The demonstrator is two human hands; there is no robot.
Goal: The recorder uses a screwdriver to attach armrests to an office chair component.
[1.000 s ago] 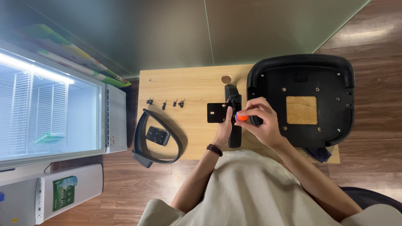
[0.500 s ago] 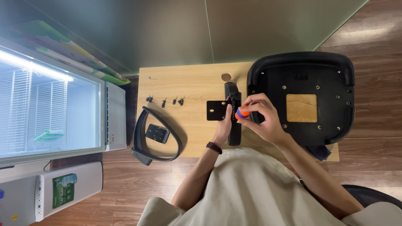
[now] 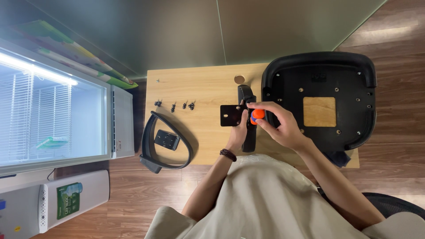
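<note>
Orange-blue screwdriver handle (image 3: 257,116) sits in my right hand (image 3: 278,126), fingers closed round it, over the black armrest bracket (image 3: 245,118) on the wooden table (image 3: 199,84). Versus a second ago it's shifted slightly left, closer to the flat mounting plate (image 3: 231,115). My left hand (image 3: 239,132) still grips the bracket from below. Four loose screws (image 3: 174,106) and curved armrest (image 3: 164,142) lie left; seat base (image 3: 319,97) right.

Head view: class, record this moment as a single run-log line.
right hand: grips orange-handled screwdriver | left hand: steadies black bracket | table: four loose screws, black armrest loop | chair seat: upside down
</note>
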